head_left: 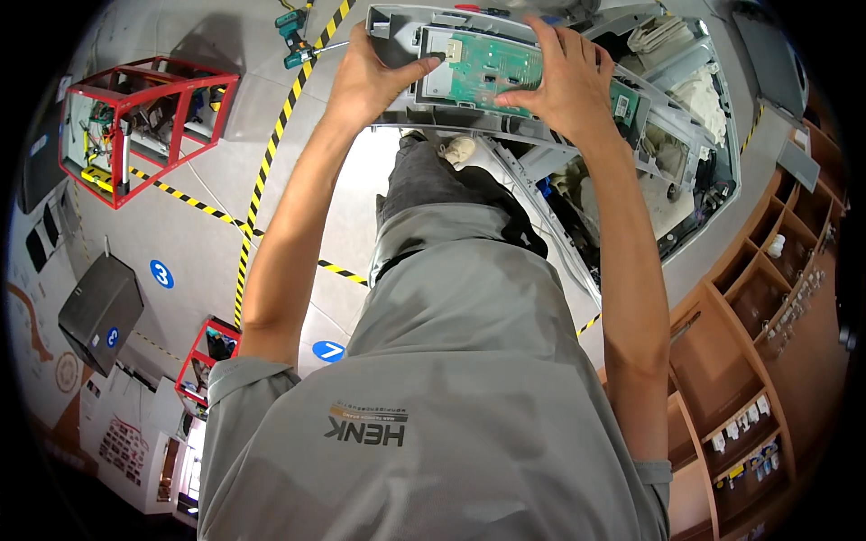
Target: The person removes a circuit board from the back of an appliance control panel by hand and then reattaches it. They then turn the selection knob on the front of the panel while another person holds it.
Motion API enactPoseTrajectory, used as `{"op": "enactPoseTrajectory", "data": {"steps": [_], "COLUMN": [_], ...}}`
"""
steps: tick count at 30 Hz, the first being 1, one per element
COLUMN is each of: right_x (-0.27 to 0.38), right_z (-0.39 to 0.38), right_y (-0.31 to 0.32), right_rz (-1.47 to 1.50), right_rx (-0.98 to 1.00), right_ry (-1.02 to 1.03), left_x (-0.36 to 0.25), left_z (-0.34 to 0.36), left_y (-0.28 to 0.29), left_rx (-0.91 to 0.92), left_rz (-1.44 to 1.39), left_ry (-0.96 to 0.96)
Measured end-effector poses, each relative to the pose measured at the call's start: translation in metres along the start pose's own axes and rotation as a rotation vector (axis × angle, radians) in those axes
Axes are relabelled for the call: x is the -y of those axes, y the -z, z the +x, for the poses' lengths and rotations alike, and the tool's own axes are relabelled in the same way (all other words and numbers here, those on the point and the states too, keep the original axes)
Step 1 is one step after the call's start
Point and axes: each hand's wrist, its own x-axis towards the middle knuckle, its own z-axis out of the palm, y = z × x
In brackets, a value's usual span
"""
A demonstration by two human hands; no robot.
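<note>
A long grey plastic panel [401, 25] is held up at the top of the head view, its back side showing. Set into it is a green circuit board [496, 68] with a small cream connector [454, 51] near its left end. My left hand [363, 83] grips the panel's left part, the thumb stretched to that connector. Over the far edge, further right, the fingers of my right hand [577, 81] are wrapped, and its thumb lies on the board's near side. The undersides of both grips are hidden.
An opened appliance cabinet [726, 167] with exposed insides stands at the right. A green-black cordless drill [290, 41] lies at the far left of the panel. Red-framed boxes [149, 122] stand further left, near striped floor tape [269, 162]. Brown compartment shelving [758, 298] lines the right side.
</note>
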Motion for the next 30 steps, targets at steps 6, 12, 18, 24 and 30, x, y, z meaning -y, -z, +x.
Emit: {"op": "enactPoseTrajectory", "data": {"steps": [6, 12, 18, 24, 30], "right_x": [0.003, 0.003, -0.002, -0.001, 0.03], "right_z": [0.005, 0.004, 0.005, 0.005, 0.015], "right_y": [-0.002, -0.004, -0.006, -0.001, 0.012], "right_rz": [-0.047, -0.061, -0.051, -0.007, -0.01], "right_rx": [0.03, 0.036, 0.081, 0.049, 0.023], "right_ry": [-0.058, -0.063, -0.086, -0.025, -0.014], "left_x": [0.02, 0.016, 0.018, 0.004, 0.009], "left_z": [0.007, 0.003, 0.003, -0.003, 0.0], "left_y": [-0.005, -0.005, -0.007, -0.005, -0.004], "left_rx": [-0.029, -0.004, -0.015, -0.037, -0.034], "left_rz": [0.019, -0.013, -0.067, -0.051, -0.082], "left_ry": [-0.093, -0.044, -0.06, 0.009, -0.051]}}
